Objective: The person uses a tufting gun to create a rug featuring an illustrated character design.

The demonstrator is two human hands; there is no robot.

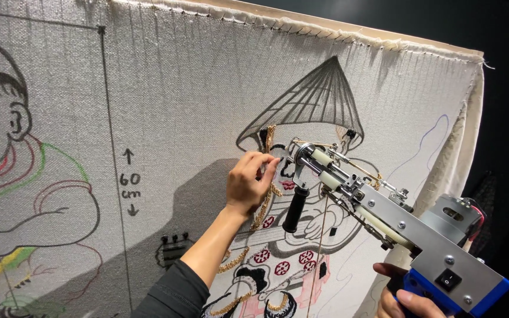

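The left hand [248,179] sits at mid-frame, fingertips pinched against the cloth [172,88] just beside the nose of the tufting gun [378,212]; whether that grip pinches yarn or only presses the weave I cannot tell. The right hand [399,297], lower right, has its grip closed around the gun's blue handle. The gun slants from lower right up to the drawn figure under the cone hat [316,100]. Risk, as I judge it: the fingertips lie very near the needle, so a slip or sudden start could catch them, or snag the stretched cloth.
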